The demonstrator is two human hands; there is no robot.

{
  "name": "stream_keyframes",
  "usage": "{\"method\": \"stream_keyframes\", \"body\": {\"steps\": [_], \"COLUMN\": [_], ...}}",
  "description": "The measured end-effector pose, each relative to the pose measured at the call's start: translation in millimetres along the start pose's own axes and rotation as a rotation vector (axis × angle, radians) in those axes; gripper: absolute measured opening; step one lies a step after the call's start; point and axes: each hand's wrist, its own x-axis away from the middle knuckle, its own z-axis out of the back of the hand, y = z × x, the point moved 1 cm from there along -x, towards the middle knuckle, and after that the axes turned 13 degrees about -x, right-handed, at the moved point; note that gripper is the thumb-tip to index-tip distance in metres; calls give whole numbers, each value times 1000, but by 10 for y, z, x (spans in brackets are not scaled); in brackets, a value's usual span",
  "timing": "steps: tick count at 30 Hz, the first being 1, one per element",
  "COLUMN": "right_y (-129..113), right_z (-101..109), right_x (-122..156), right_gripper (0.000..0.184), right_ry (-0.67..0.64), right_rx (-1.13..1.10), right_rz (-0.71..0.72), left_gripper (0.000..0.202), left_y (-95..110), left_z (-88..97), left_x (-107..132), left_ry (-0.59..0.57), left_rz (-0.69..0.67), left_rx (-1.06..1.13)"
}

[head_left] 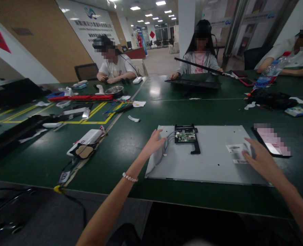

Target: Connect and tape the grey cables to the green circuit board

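Note:
A grey flat display panel [207, 167] lies back side up on the green table in front of me. Near its far edge sits a black bracket [196, 147] with a small green circuit board [186, 136] and grey cables [168, 140] running to the left. My left hand [155, 141] is at the panel's left side by the cables, its fingers stretched out and apart. At the panel's right side my right hand [261, 159] has thumb and fingers spread, close to the white labels [234, 148]. Neither hand visibly grips anything, and whether each touches the panel is unclear.
Right of the panel lies a phone [271, 140]. A white battery pack [86, 143] with cables stands left. Across the table a person [198, 61] holds a black strip [197, 65] over a dark panel [193, 84]. A plastic bottle [271, 71] stands far right.

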Motion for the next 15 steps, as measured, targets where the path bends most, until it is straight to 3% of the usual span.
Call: {"method": "stream_keyframes", "body": {"steps": [3, 6, 11, 15], "right_y": [-129, -271, -445, -495], "right_z": [-134, -309, -553, -645], "right_x": [-99, -200, -334, -407], "right_gripper": [58, 56, 60, 60], "right_ry": [-94, -173, -278, -303], "right_rx": [13, 2, -19, -28], "right_rz": [96, 137, 197, 209], "left_gripper": [46, 50, 96, 116], "left_y": [87, 219, 313, 284], "left_z": [-5, -23, -123, -199], "left_x": [-105, -195, -380, -531], "left_ry": [48, -2, -225, -335], "left_rz": [-87, -209, -402, -486], "left_rx": [-164, -206, -181, -141]}}
